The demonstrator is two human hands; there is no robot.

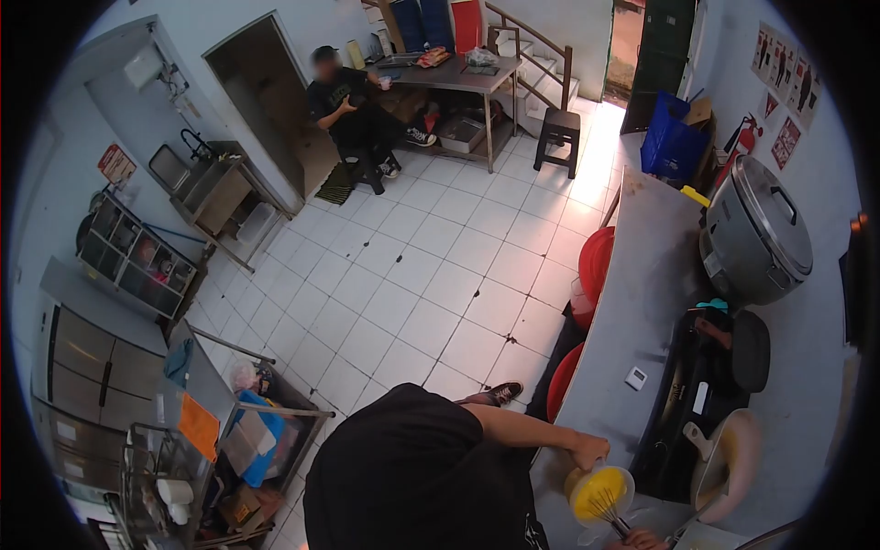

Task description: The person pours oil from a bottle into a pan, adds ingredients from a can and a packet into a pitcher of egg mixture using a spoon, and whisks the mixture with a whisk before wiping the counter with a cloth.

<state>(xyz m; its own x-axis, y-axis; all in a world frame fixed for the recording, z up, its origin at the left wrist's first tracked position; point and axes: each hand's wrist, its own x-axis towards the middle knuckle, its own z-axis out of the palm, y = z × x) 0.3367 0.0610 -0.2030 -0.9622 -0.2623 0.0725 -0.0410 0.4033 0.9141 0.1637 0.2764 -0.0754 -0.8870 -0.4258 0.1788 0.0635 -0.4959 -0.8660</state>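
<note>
In the lower right of the frame I see a whisk in a bowl, the left hand at its upper edge, the right hand below, a pan to the right. Up the long table lies a timer; beyond it, a cooker. At the top, a person sits left of another table, stairs behind.
</note>
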